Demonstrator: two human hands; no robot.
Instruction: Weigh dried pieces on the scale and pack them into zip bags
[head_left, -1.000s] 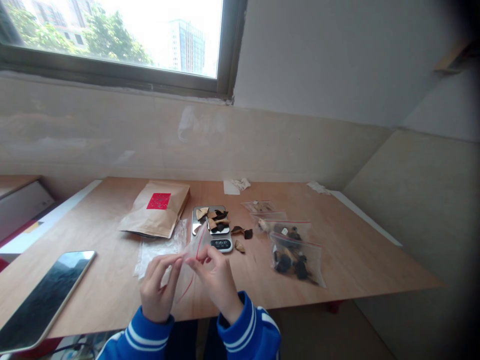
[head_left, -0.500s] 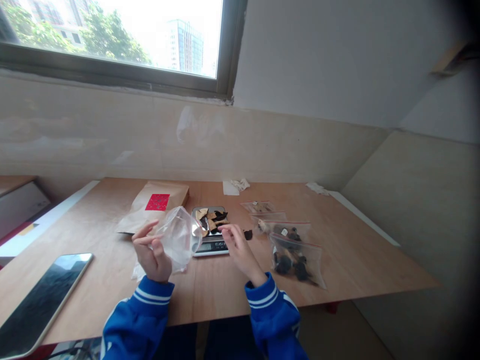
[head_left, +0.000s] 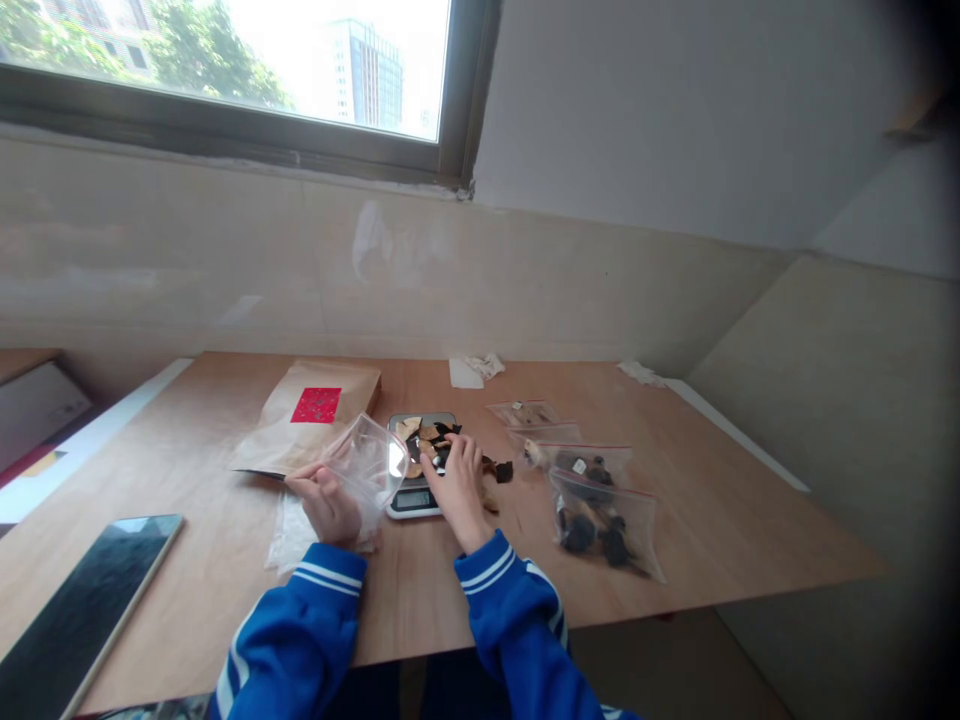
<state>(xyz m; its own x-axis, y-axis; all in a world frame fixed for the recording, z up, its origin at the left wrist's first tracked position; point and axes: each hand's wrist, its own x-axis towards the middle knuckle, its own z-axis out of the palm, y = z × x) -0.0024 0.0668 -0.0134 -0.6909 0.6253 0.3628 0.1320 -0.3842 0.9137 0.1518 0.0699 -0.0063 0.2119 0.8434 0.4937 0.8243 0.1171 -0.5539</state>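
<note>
My left hand grips a clear zip bag, held open with its mouth turned toward a small digital scale. Dark and tan dried pieces lie piled on the scale's pan. My right hand rests over those pieces with fingers curled down onto them; whether it holds any is hidden. Both sleeves are blue with white stripes.
A brown paper pouch with a red label lies left of the scale. Several filled zip bags lie to the right. A tablet sits at the near left edge. Empty bags lie under my left hand. Crumpled paper is by the wall.
Both hands first worked the bag's seal near the table edge. The left hand then lifted the opened bag beside the scale, and the right hand reached onto the pieces on the scale.
</note>
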